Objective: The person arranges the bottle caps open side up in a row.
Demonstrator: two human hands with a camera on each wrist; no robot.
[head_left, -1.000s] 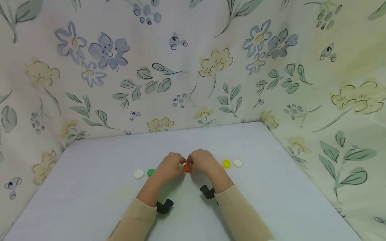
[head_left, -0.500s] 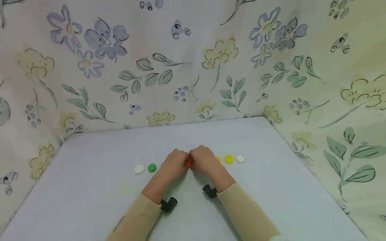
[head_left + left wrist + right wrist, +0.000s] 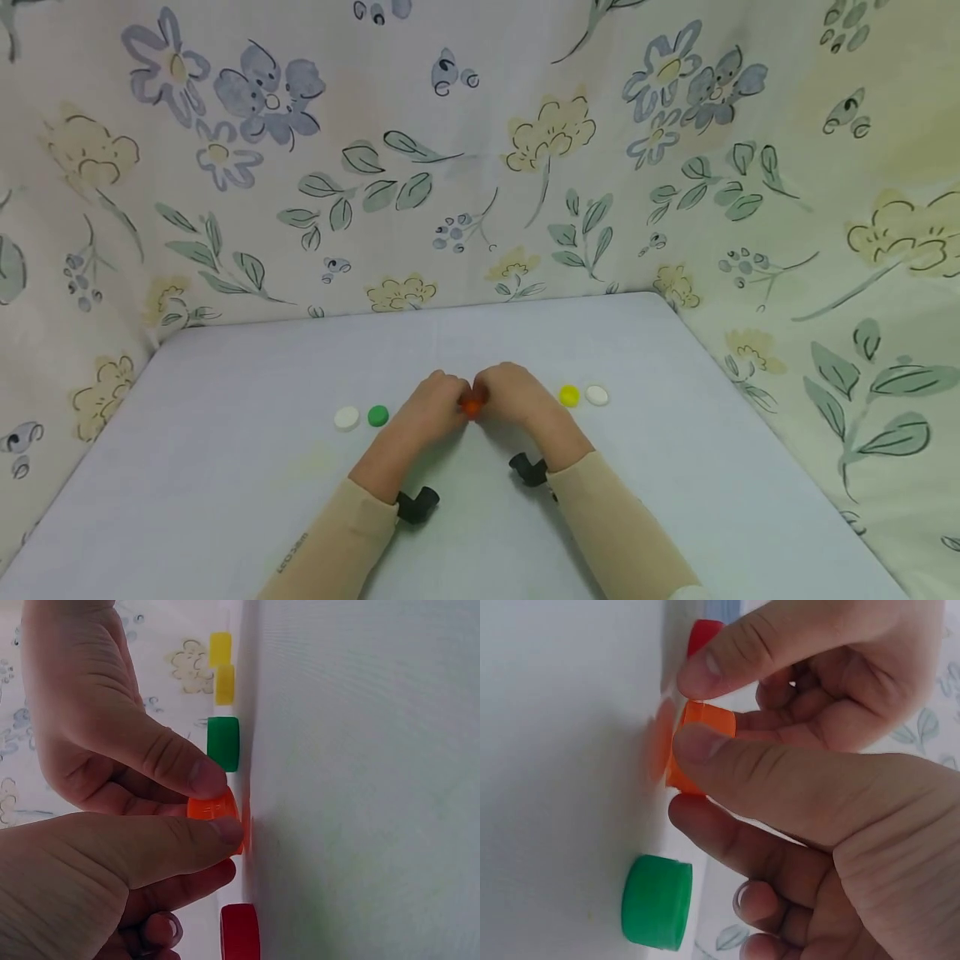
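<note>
An orange bottle cap (image 3: 471, 407) is held between both hands, near the middle of the white table. My left hand (image 3: 433, 404) pinches one side; in the left wrist view its thumb lies over the orange cap (image 3: 210, 808), forefinger beneath. From the other side my right hand (image 3: 513, 396) grips it, thumb across the orange cap (image 3: 712, 718) in the right wrist view. The cap stands on its edge or just off the tabletop; I cannot tell which. Beyond the left hand sits a red cap (image 3: 703, 636), and beside the right hand a green cap (image 3: 656, 902).
Left of the hands lie a white cap (image 3: 347, 418) and another green cap (image 3: 378, 416). To the right are a yellow cap (image 3: 569, 396) and a white one (image 3: 597, 395). A flowered cloth (image 3: 480, 167) hangs behind the white table (image 3: 225, 483).
Both hands have drawn closer together round the orange cap, covering more of it. A second yellow cap, partly visible half a second ago, is now hidden by the right hand. The head view has shifted slightly.
</note>
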